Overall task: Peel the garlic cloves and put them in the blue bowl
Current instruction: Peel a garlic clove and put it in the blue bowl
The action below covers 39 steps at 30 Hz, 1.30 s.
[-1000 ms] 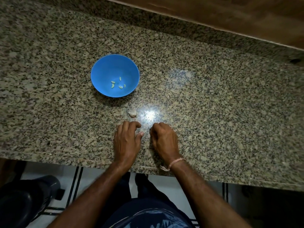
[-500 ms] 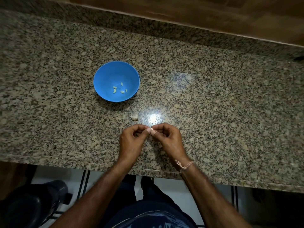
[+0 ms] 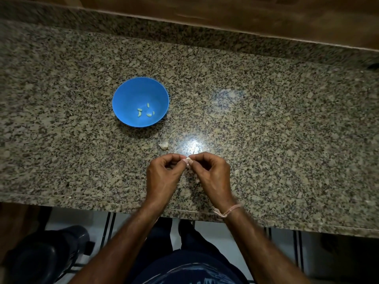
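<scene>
Garlic clove (image 3: 188, 160) is pinched between the curled fingertips of the person's left hand (image 3: 164, 175) and right hand (image 3: 213, 175), low over the counter. I read this as working the skin loose. Just beyond lies an unpeeled piece (image 3: 164, 145), then the blue bowl (image 3: 125, 89) holding a few peeled cloves (image 3: 144, 112). The speckled granite countertop (image 3: 266, 119) meets a wooden panel (image 3: 246, 15), with tiled floor (image 3: 67, 217) below.
</scene>
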Each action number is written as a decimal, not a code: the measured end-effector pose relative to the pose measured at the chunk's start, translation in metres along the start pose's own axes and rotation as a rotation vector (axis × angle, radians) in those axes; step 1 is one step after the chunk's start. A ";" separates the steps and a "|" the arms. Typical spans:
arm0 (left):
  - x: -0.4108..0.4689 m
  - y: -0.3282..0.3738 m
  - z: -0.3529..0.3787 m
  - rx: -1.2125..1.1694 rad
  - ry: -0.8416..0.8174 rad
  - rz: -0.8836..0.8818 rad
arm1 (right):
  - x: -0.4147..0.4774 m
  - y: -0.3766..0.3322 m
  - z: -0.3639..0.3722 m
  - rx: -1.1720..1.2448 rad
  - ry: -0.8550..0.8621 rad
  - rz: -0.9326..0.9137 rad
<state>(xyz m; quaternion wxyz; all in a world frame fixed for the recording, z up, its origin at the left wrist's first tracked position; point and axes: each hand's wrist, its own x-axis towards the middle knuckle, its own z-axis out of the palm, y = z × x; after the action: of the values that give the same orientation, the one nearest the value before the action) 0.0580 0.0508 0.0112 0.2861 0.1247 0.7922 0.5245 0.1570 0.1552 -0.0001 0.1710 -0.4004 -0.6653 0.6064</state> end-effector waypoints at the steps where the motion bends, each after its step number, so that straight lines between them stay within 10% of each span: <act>1: 0.000 0.001 0.000 0.005 0.004 -0.002 | -0.001 0.001 0.000 -0.019 0.007 -0.012; 16: 0.000 0.006 0.001 0.071 -0.018 0.012 | -0.001 -0.001 -0.002 -0.223 0.019 -0.081; 30: 0.006 -0.013 0.006 0.167 -0.052 -0.076 | 0.015 0.000 -0.010 0.611 -0.096 0.571; 39: 0.012 -0.008 0.004 -0.126 -0.157 -0.170 | 0.011 0.007 -0.006 0.389 -0.060 0.379</act>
<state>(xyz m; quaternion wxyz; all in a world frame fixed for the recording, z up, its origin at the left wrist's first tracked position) 0.0514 0.0562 -0.0012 0.3978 0.0794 0.7406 0.5357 0.1570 0.1669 -0.0078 0.1083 -0.4591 -0.4545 0.7556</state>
